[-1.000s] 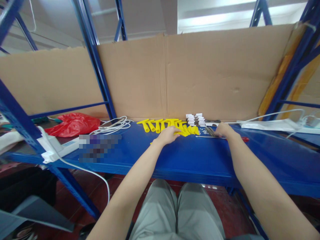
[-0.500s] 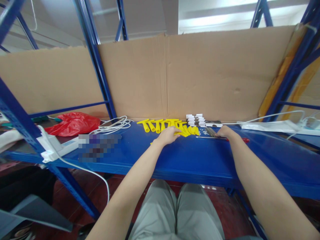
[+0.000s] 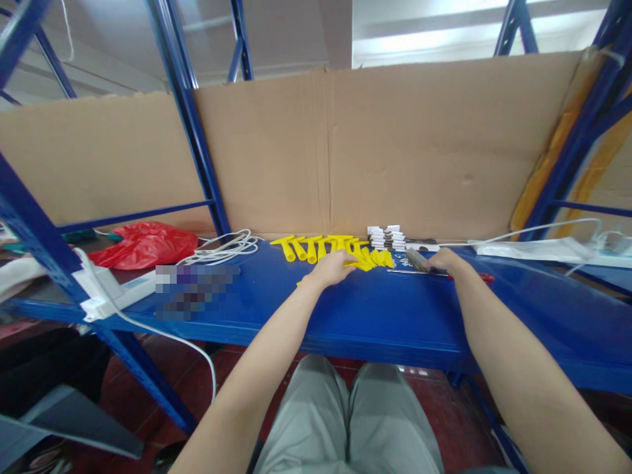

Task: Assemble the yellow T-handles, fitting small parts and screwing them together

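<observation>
Several yellow T-shaped plastic handles (image 3: 311, 249) lie in a row along the back of the blue shelf. My left hand (image 3: 333, 266) is low over the right end of this row, fingers curled at the overlapping flat yellow pieces (image 3: 379, 258); whether it grips one is hard to see. To the right, my right hand (image 3: 441, 261) has its fingertips closed on a bundle of thin grey metal strips (image 3: 416, 261). A screwdriver (image 3: 486, 278) with a red handle lies under my right wrist, its long shaft pointing left.
Small white-and-black packets (image 3: 386, 237) are stacked against the cardboard wall (image 3: 419, 145). A white power strip (image 3: 121, 289), coiled white cable (image 3: 227, 247) and red plastic bag (image 3: 148, 245) lie left. A white flat package (image 3: 533, 249) lies right. Blue posts (image 3: 190, 125) frame the shelf.
My right fingers have shifted slightly at the metal strips, and more of the bundle shows now. My left hand has stayed in place.
</observation>
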Available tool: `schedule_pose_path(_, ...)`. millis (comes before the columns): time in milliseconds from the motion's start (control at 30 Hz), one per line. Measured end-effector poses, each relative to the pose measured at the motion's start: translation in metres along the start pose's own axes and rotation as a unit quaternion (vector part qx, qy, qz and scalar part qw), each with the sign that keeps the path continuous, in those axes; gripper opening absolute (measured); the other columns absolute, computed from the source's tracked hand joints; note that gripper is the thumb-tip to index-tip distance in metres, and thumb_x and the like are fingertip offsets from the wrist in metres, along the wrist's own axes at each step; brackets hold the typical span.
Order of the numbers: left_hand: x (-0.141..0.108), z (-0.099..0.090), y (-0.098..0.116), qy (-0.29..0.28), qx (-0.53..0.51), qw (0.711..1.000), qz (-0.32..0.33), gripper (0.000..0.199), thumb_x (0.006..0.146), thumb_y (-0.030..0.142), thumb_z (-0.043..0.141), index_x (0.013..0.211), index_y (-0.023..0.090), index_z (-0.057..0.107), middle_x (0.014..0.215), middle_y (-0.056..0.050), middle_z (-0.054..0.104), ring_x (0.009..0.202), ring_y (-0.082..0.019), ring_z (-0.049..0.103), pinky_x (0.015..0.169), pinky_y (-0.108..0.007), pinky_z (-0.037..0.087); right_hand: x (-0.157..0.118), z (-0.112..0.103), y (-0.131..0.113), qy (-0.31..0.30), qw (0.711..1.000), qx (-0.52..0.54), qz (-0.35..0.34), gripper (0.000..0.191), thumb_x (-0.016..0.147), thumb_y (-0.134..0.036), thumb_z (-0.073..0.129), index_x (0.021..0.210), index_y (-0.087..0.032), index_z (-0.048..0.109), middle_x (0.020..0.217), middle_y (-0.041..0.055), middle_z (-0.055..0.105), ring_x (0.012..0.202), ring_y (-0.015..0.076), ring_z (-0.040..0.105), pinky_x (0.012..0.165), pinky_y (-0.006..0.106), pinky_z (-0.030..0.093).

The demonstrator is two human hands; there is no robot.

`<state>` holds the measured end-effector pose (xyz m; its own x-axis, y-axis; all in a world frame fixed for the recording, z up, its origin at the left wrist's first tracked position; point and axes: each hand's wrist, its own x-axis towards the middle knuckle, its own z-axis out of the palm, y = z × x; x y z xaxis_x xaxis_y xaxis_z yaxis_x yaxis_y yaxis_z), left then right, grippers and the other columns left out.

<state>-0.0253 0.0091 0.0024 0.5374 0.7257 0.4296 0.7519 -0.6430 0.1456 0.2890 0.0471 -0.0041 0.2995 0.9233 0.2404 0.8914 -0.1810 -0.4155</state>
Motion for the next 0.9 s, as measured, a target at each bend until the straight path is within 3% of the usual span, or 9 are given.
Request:
schedule_pose_path(133, 0.0, 0.0, 0.001, 0.002, -0.005, 1.0, 0.007, 0.027, 0.084, 0.023, 0.057, 0.107, 0.018, 0.069, 0.111, -0.01, 0.068, 0.106, -0.024, 0.06, 0.093, -0.037, 0.047, -0.006, -0.004, -0.006, -0.042, 0.997, -0.014, 0.058, 0.013, 0.063, -0.018, 0.072, 0.066, -0.012, 0.061, 0.071, 0.0109, 0.061, 0.071, 0.0243, 0.061, 0.06, 0.032, 0.049)
schedule_pose_path(400, 0.0, 0.001, 0.0, 0.007, -0.009, 1.0, -0.005, 0.028, 0.083, 0.023, 0.058, 0.108, 0.021, 0.069, 0.112, -0.007, 0.068, 0.106, -0.022, 0.061, 0.095, -0.036, 0.046, -0.001, -0.002, 0.001, -0.024, 0.997, 0.062, 0.027, 0.016, 0.063, -0.017, 0.071, 0.057, -0.016, 0.057, 0.063, 0.0096, 0.057, 0.071, 0.0273, 0.058, 0.053, 0.035, 0.047)
schedule_pose_path(567, 0.0, 0.001, 0.001, 0.005, -0.026, 1.0, -0.016, 0.03, 0.083, 0.024, 0.058, 0.111, 0.02, 0.068, 0.116, -0.007, 0.067, 0.109, -0.023, 0.06, 0.098, -0.036, 0.044, -0.007, -0.013, -0.009, -0.044, 0.986, 0.152, 0.05, 0.018, 0.071, -0.02, 0.066, 0.058, -0.015, 0.055, 0.058, 0.0073, 0.056, 0.062, 0.0184, 0.053, 0.046, 0.028, 0.042)
schedule_pose_path(633, 0.0, 0.001, 0.003, 0.012, -0.041, 0.999, -0.028, 0.034, 0.083, 0.023, 0.057, 0.116, 0.019, 0.066, 0.12, -0.008, 0.065, 0.113, -0.023, 0.058, 0.1, -0.036, 0.043, -0.013, -0.019, -0.017, -0.071, 0.975, 0.204, 0.052, 0.016, 0.072, -0.019, 0.066, 0.06, -0.015, 0.055, 0.057, 0.0049, 0.055, 0.056, 0.0141, 0.049, 0.043, 0.025, 0.039)
schedule_pose_path(733, 0.001, 0.0, 0.006, 0.032, -0.06, 0.996, -0.062, 0.045, 0.082, 0.021, 0.057, 0.128, 0.018, 0.056, 0.126, -0.008, 0.061, 0.118, -0.022, 0.055, 0.102, -0.034, 0.041, -0.023, -0.025, -0.031, -0.156, 0.935, 0.317, 0.026, 0.016, 0.073, -0.014, 0.064, 0.06, -0.015, 0.055, 0.056, 0.0017, 0.054, 0.051, 0.0087, 0.045, 0.043, 0.021, 0.038)
schedule_pose_path(900, 0.002, -0.006, 0.012, 0.051, -0.081, 0.984, -0.151, 0.061, 0.079, 0.021, 0.061, 0.137, 0.014, 0.043, 0.127, -0.012, 0.059, 0.115, -0.024, 0.057, 0.099, -0.034, 0.043, -0.043, -0.022, -0.064, -0.23, 0.881, 0.413, -0.01, 0.015, 0.07, -0.006, 0.067, 0.064, -0.015, 0.056, 0.057, 0.0007, 0.057, 0.055, 0.0077, 0.052, 0.051, 0.017, 0.044)
